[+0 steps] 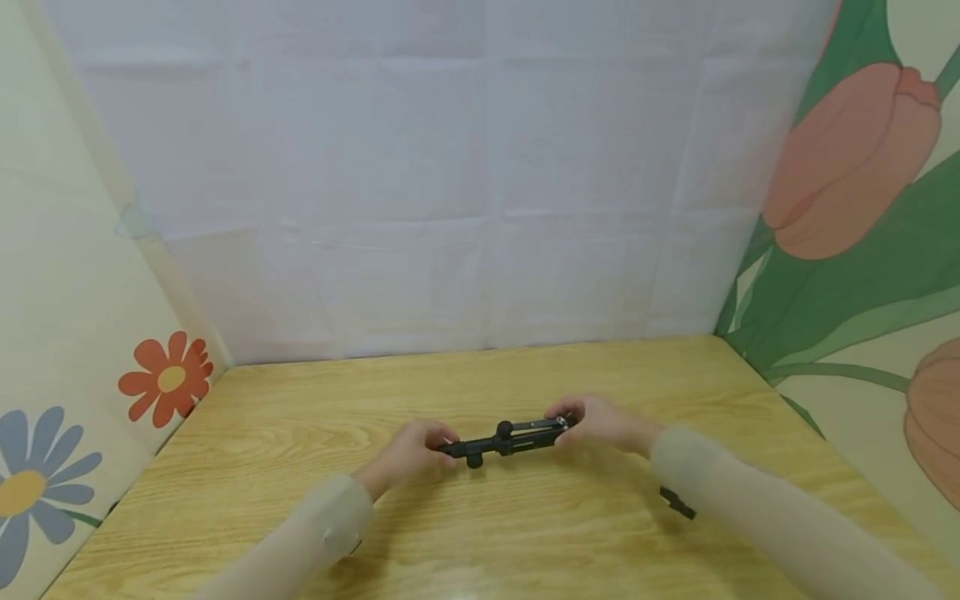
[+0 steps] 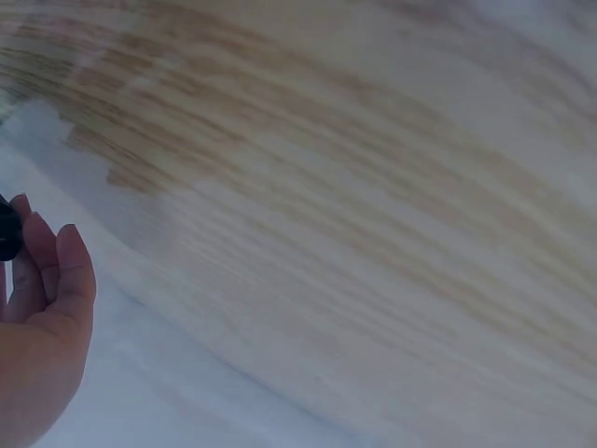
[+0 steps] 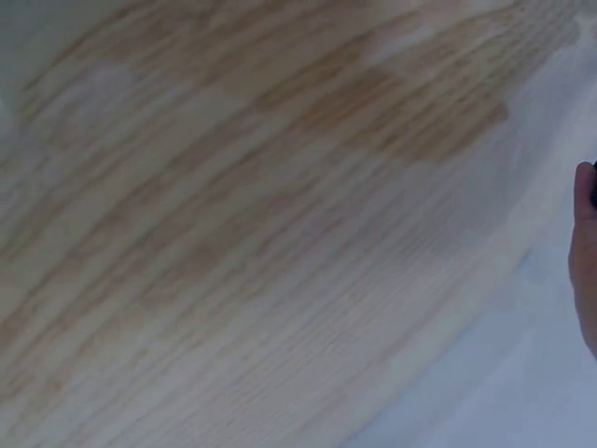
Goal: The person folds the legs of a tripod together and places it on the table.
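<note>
A slim black device with round knobs, which looks like a small folded tripod (image 1: pixel 517 439), is held lengthwise between my two hands over the wooden table. Its narrow left end sits between the thumb and fingers of my left hand (image 1: pixel 411 450). My right hand (image 1: pixel 600 422) grips the other end, where the slender bars come together. In the left wrist view the left hand (image 2: pixel 47 327) shows at the edge with curled fingers against a dark end. Only a sliver of the right hand (image 3: pixel 585 257) appears in the right wrist view, touching something black that is mostly cut off.
The wood-grain table (image 1: pixel 300 400) runs back to a creased white sheet (image 1: pixel 480 183). Flower-patterned panels stand at the left (image 1: pixel 90 275) and right (image 1: pixel 847 333). A small black piece (image 1: pixel 678 503) shows beside the right sleeve; whether it is attached there is unclear.
</note>
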